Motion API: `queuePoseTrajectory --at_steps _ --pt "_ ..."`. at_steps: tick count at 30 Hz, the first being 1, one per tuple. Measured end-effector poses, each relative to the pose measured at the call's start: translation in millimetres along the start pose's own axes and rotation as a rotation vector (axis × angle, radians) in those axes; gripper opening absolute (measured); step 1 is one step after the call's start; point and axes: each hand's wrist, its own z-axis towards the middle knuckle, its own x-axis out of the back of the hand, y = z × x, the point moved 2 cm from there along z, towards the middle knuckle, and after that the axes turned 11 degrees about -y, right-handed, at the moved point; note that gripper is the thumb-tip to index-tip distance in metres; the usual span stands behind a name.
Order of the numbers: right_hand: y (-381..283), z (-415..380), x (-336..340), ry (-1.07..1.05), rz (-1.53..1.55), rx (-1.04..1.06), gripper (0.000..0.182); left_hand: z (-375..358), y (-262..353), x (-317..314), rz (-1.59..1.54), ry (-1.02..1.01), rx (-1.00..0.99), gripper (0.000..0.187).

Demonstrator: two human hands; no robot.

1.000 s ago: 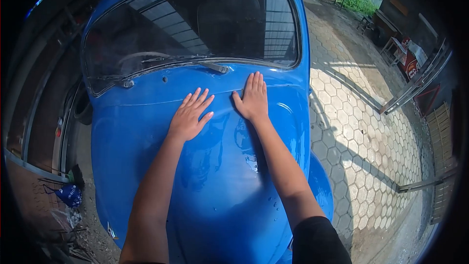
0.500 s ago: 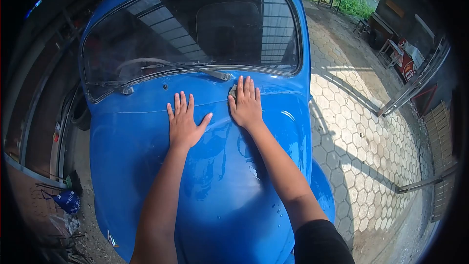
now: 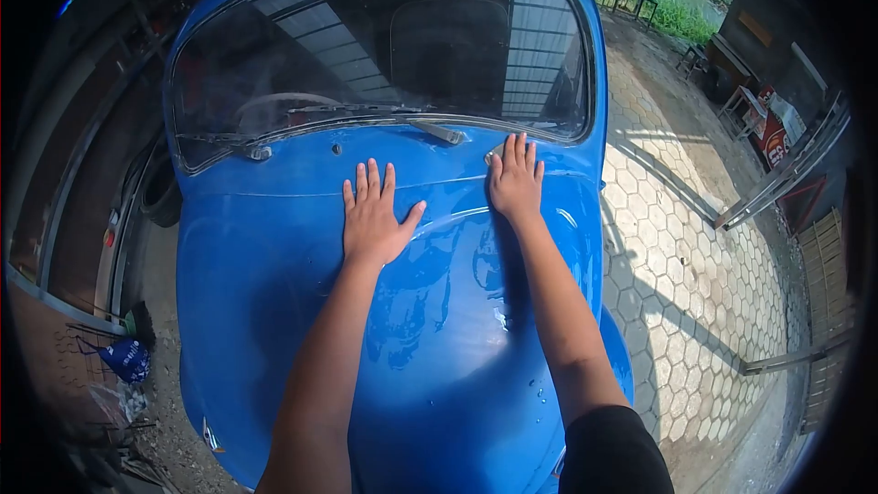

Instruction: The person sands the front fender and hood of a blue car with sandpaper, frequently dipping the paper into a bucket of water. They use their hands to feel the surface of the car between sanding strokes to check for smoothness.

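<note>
Car: blue, rounded hood (image 3: 247, 252) filling the middle, windshield (image 3: 448, 46) at the far end of it. This hood is what both hands are on.

Left hand: (image 3: 375, 224) palm down on the hood, fingers pointing away and a bit spread, thumb out to the right. Nothing grasped, it's just laid open, with the fingertips past the thin seam below the glass.

Right hand: (image 3: 516, 185) also palm down, farther right and a little closer to the windshield, fingers out straight. Can't tell if it's actually gripping anything, since the palm side is hidden.

Small greyish piece: (image 3: 491, 156) pokes out by the right hand's thumb side, partly covered, so no clue what it is exactly.

Paint: shiny wet-looking streaks between the forearms, plus a few droplets (image 3: 536, 391) near the right forearm.

Wipers: one wiper arm base (image 3: 259, 154) toward the left, another wiper arm (image 3: 439, 133) between the hands, at the glass edge.

Left side: dark tire (image 3: 163, 197) beside the car, blue bag (image 3: 126, 359) nearer.

Right side: sunlit hexagonal pavers (image 3: 681, 265), grass (image 3: 681, 9) way off at the far end.
</note>
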Motion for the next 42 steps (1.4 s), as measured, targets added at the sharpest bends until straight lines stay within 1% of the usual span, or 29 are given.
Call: queuePoseTrajectory --at_steps 1,2,4,6,7,8,10,12,13,14,16,17,19,20,22,25,26,27,28,30,31,33,35,36,38,39,40,41,42 --pt "18.2 10.5 12.8 0.022 -0.02 -0.122 0.063 -0.4 -0.5 -0.1 0.004 -0.001 -0.001 0.093" --pt "38.2 23.6 10.3 0.053 0.053 -0.308 0.063 0.3 -0.2 0.5 0.008 0.0 -0.005 0.093" --pt "32.7 30.0 1.8 0.101 0.066 -0.316 0.063 -1.5 0.0 0.5 0.013 -0.013 0.001 0.092" --pt "8.1 23.4 -4.3 0.027 0.023 -0.127 0.064 2.5 0.8 3.3 0.015 -0.007 -0.004 0.092" --pt "-1.4 16.2 -6.6 0.013 0.055 -0.046 0.066 1.0 0.8 1.9 0.011 -0.006 -0.006 0.092" --pt "-5.6 11.7 -4.4 -0.011 -0.01 -0.002 0.068 0.3 0.2 1.1 0.009 -0.002 -0.008 0.092" --pt "14.3 15.3 1.6 -0.041 0.022 0.118 0.067 1.0 -0.3 1.5 0.014 -0.003 -0.006 0.092" --pt "56.3 31.4 13.3 0.033 0.02 -0.014 0.062 -0.7 1.0 -0.4 0.018 -0.007 -0.005 0.092" --pt "79.1 34.0 17.9 0.127 0.121 -0.158 0.058 -1.7 1.1 -0.5 0.023 -0.008 -0.004 0.092" --pt "95.9 36.0 17.8 0.155 0.068 -0.28 0.056 0.6 1.4 1.4 0.028 -0.001 -0.002 0.092" --pt "83.1 44.2 -0.7 0.179 0.135 -0.259 0.057 -0.5 2.7 4.0 0.019 0.003 -0.005 0.091" --pt "50.9 34.2 1.0 0.164 0.08 -0.189 0.06 -0.9 3.8 4.4 0.015 0.005 -0.008 0.091" --pt "-10.9 7.5 -2.1 0.01 0.029 0.124 0.061 -0.1 3.5 3.4 0.024 0.008 -0.006 0.091" --pt "-30.5 -7.0 3.7 -0.083 0.05 0.243 0.059 0.9 3.3 2.5 0.029 0.008 -0.006 0.091" --pt "-12.5 -5.3 5.2 -0.096 0.074 0.286 0.056 -0.3 4.7 1.6 0.026 -0.008 -0.012 0.091" --pt "36.8 10.6 6.1 0.104 0.117 -0.12 0.055 -2.5 3.0 3.5 0.027 -0.007 0.002 0.089" --pt "39.4 13.9 3.2 0.155 0.111 -0.243 0.055 -0.5 3.5 2.5 0.03 0.0 0.0 0.087" --pt "24.8 11.2 -4.2 0.193 0.083 -0.279 0.055 0.0 3.1 1.4 0.033 0.006 0.0 0.085" --pt "-0.7 1.9 -5.0 0.154 0.064 -0.204 0.057 0.5 1.8 0.2 0.026 0.011 0.002 0.083" --pt "-65.0 -35.1 -7.7 -0.011 -0.002 0.09 0.059 2.9 0.0 -2.5 0.011 0.022 0.0 0.078" --pt "-69.9 -38.7 -4.6 -0.07 0.002 0.165 0.06 3.3 -1.4 -3.8 0.009 0.028 -0.008 0.073" --pt "-64.9 -42.2 5.5 -0.182 0.008 0.303 0.061 4.2 -3.5 -6.6 0.031 0.04 -0.017 0.071" --pt "-25.8 -6.4 0.0 -0.032 0.024 0.031 0.061 3.9 -3.7 -6.5 0.021 0.045 -0.028 0.068" --pt "-18.4 -0.6 3.6 0.036 0.059 -0.125 0.061 -0.3 -4.6 -11.5 0.013 0.058 -0.034 0.068" --pt "-40.7 -6.3 -15.6 0.072 -0.005 -0.179 0.061 4.3 -5.2 -10.8 0.001 0.118 -0.05 0.066" --pt "-67.0 -24.8 -19.0 0.043 -0.053 -0.045 0.061 4.9 -6.1 -12.2 -0.01 0.118 -0.051 0.065" --pt "-95.0 -47.3 -17.8 -0.042 -0.02 0.112 0.061 6.6 -7.0 -13.4 -0.02 0.12 -0.052 0.064" --pt "-107.1 -63.2 -26.7 -0.066 -0.048 0.274 0.06 6.7 -7.9 -14.7 -0.033 0.122 -0.05 0.063" --pt "-108.8 -65.6 -22.6 -0.105 -0.028 0.358 0.059 5.6 -8.9 -15.6 -0.057 0.121 -0.052 0.062"
